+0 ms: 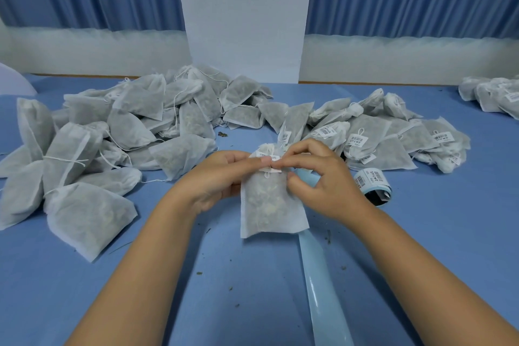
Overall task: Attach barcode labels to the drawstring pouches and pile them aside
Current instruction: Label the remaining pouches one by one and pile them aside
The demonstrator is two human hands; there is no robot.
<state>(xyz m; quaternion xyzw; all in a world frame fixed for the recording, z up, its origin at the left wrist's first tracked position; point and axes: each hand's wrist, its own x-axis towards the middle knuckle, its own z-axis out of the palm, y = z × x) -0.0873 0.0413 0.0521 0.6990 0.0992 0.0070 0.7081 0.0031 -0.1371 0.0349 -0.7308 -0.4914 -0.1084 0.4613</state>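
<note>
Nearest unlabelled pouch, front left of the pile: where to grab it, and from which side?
Pinch the nearest unlabelled pouch at its flat seamed bottom edge, coming from the near-right side with the left hand once it lets go of the held pouch. That edge lies over bare table, while the gathered neck sits against the pile, so it is probably harder to reach.
</note>
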